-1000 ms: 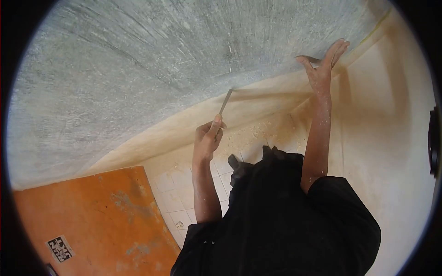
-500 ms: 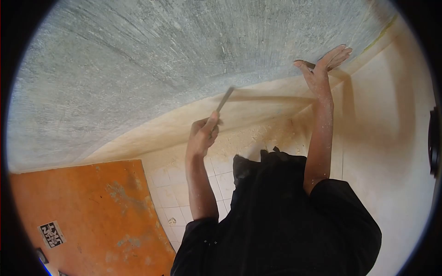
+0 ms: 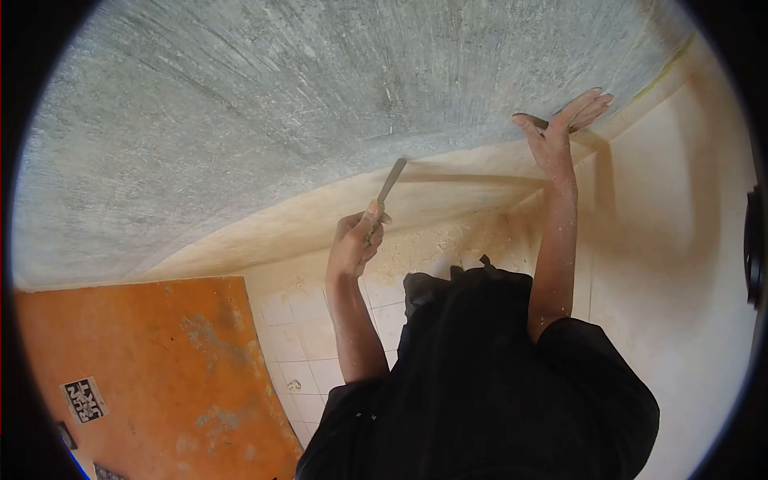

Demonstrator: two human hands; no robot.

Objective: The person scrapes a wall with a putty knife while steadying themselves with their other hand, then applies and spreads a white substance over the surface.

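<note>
My left hand [image 3: 358, 240] is closed around the handle of a narrow, flat metal scraper [image 3: 392, 180]. Its blade slants up and to the right, with the tip close to the lower border of the rough grey wall surface [image 3: 304, 96]; whether it touches cannot be made out. Farther right, my right hand [image 3: 560, 128] lies against the lower part of the grey surface, fingers stretched out and thumb pointing left. Pale dust marks the right forearm. Between thumb and palm is a dark patch, perhaps shadow.
Below the grey surface runs a smooth beige band [image 3: 320, 204]. White floor tiles [image 3: 308, 340] with a drain [image 3: 294, 386] and scattered debris [image 3: 456, 240] lie beneath. An orange door [image 3: 152, 360] with a sticker stands at left, and a pale wall [image 3: 656, 240] closes the right side.
The scraper and my left hand have shifted slightly down, and the blurred blade now looks sharper. My right hand sits a little lower in view, still spread on the wall.
</note>
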